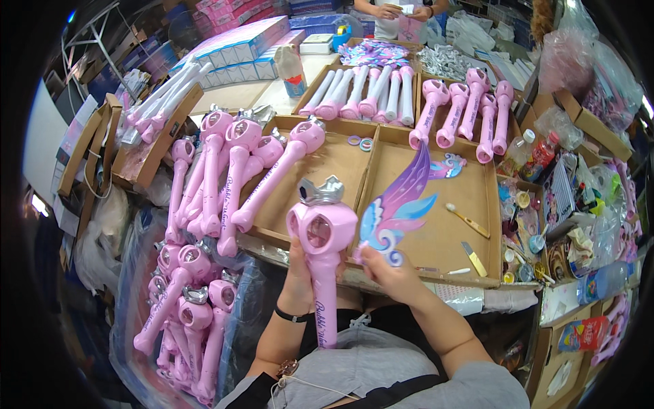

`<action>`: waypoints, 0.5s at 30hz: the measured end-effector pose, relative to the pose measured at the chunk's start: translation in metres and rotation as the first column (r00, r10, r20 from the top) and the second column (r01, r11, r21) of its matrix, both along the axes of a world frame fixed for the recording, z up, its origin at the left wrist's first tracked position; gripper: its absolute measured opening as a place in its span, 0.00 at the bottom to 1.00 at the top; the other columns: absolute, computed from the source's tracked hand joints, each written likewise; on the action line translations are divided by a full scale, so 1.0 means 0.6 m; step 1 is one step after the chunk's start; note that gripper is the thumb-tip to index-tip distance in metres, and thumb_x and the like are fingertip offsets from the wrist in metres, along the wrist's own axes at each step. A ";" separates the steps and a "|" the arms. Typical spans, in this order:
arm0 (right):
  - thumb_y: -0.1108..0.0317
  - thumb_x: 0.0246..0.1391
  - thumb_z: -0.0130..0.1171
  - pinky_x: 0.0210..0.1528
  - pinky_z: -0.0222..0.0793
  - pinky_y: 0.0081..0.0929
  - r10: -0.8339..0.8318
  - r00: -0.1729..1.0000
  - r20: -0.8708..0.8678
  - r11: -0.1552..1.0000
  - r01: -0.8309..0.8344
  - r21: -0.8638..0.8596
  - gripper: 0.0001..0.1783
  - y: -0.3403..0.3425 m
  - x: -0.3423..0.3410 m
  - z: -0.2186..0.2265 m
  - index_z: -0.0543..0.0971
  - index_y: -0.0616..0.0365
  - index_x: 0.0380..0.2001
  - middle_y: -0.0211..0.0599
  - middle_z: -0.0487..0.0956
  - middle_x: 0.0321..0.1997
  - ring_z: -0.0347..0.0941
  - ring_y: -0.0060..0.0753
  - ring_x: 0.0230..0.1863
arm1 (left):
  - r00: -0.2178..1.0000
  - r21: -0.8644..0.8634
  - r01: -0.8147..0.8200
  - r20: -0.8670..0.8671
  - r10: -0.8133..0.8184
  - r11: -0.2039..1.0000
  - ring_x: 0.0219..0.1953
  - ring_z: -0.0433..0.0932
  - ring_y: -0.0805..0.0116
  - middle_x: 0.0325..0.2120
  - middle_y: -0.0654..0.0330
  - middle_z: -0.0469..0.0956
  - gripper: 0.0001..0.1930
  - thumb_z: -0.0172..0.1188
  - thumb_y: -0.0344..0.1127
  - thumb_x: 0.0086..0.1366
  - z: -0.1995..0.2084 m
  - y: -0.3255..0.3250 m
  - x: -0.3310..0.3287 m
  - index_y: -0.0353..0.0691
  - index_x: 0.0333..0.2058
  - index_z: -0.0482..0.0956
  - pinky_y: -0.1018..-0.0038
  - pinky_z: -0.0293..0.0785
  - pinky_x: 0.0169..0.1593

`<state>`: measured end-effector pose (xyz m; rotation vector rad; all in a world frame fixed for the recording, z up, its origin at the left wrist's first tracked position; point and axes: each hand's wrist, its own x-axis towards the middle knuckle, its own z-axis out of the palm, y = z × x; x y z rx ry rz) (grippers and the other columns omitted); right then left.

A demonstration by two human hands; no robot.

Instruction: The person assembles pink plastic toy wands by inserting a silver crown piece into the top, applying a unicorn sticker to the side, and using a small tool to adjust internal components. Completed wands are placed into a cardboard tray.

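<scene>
It looks best to keep the pink wand (325,273) steady and pinch the wing (400,204) softly, so its thin edges do not bend. The left hand (297,278) is curled round the wand just under its big head, though some fingers are hidden behind. The right hand (392,274) has its thumb and finger closed on the wing's bottom end, and the wing sticks up above them, just beside the wand
</scene>
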<state>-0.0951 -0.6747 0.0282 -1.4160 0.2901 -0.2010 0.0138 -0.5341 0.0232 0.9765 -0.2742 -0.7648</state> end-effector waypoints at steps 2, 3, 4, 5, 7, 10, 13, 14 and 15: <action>0.57 0.61 0.49 0.19 0.60 0.18 -0.017 1.000 0.020 0.974 0.012 0.225 0.15 -0.021 -0.009 -0.002 0.72 0.57 0.26 0.27 0.71 0.18 0.64 0.17 0.17 | 0.999 -0.071 -0.014 -0.046 0.011 0.997 0.16 0.73 0.68 0.22 0.56 0.75 0.43 0.35 0.77 0.54 0.003 0.002 0.020 0.39 0.42 0.71 0.77 0.68 0.18; 0.57 0.61 0.49 0.19 0.59 0.17 -0.020 0.999 0.044 0.942 0.004 0.335 0.15 -0.024 -0.013 -0.007 0.72 0.57 0.27 0.28 0.71 0.18 0.63 0.18 0.17 | 1.000 -0.096 -0.026 -0.008 0.026 0.995 0.15 0.72 0.67 0.23 0.56 0.74 0.42 0.36 0.77 0.53 0.006 0.002 0.028 0.39 0.42 0.70 0.76 0.67 0.17; 0.55 0.60 0.49 0.25 0.68 0.18 -0.050 0.995 0.091 0.924 0.012 0.383 0.17 -0.022 -0.012 -0.014 0.72 0.60 0.36 0.29 0.73 0.22 0.69 0.21 0.21 | 0.999 -0.133 0.017 -0.031 -0.021 0.991 0.16 0.71 0.68 0.24 0.56 0.74 0.43 0.38 0.77 0.53 0.010 0.003 0.036 0.39 0.46 0.68 0.77 0.66 0.17; 0.57 0.59 0.51 0.29 0.69 0.19 -0.010 0.995 0.099 0.904 -0.033 0.427 0.16 -0.013 -0.012 -0.023 0.70 0.61 0.39 0.30 0.74 0.24 0.70 0.21 0.24 | 0.997 -0.188 0.059 -0.047 -0.069 0.980 0.17 0.70 0.69 0.25 0.57 0.73 0.45 0.39 0.77 0.52 0.015 0.003 0.043 0.39 0.50 0.67 0.77 0.64 0.17; 0.61 0.57 0.54 0.35 0.72 0.20 -0.009 1.000 0.029 0.854 -0.008 0.520 0.19 0.029 -0.010 -0.045 0.67 0.61 0.46 0.31 0.75 0.28 0.74 0.23 0.29 | 0.975 -0.417 0.088 -0.151 -0.165 0.904 0.19 0.69 0.69 0.28 0.58 0.72 0.47 0.41 0.76 0.52 0.022 -0.010 0.054 0.39 0.55 0.61 0.77 0.65 0.21; 0.67 0.48 0.63 0.41 0.71 0.24 0.410 0.905 0.115 0.856 -0.425 0.295 0.23 0.091 -0.033 -0.074 0.67 0.61 0.46 0.30 0.76 0.33 0.74 0.24 0.35 | 0.941 -0.612 0.054 -0.233 -0.246 0.789 0.25 0.73 0.67 0.32 0.56 0.73 0.46 0.41 0.75 0.53 0.023 -0.039 0.056 0.37 0.54 0.62 0.74 0.71 0.29; 0.61 0.46 0.64 0.37 0.72 0.34 0.251 0.958 -0.136 0.967 -0.254 -0.009 0.30 0.110 -0.041 -0.100 0.64 0.64 0.48 0.42 0.78 0.33 0.77 0.42 0.33 | 0.988 -0.368 0.093 -0.079 -0.131 0.925 0.28 0.75 0.66 0.34 0.54 0.74 0.37 0.44 0.65 0.59 0.011 -0.055 0.042 0.37 0.54 0.61 0.70 0.73 0.35; 0.60 0.46 0.64 0.36 0.72 0.36 0.068 0.977 -0.204 0.967 -0.115 -0.228 0.30 0.110 -0.041 -0.107 0.64 0.65 0.48 0.46 0.78 0.33 0.77 0.46 0.33 | 0.992 -0.285 0.114 -0.024 -0.126 0.952 0.28 0.75 0.67 0.34 0.54 0.74 0.34 0.46 0.61 0.61 0.004 -0.060 0.031 0.37 0.53 0.60 0.71 0.73 0.35; 0.58 0.46 0.63 0.34 0.73 0.38 -0.138 0.968 -0.210 0.883 0.024 -0.468 0.31 0.108 -0.038 -0.113 0.64 0.66 0.48 0.50 0.78 0.33 0.77 0.50 0.33 | 0.992 -0.172 0.123 0.020 -0.122 0.977 0.29 0.75 0.67 0.34 0.54 0.74 0.31 0.47 0.57 0.62 -0.004 -0.062 0.022 0.37 0.53 0.60 0.72 0.73 0.35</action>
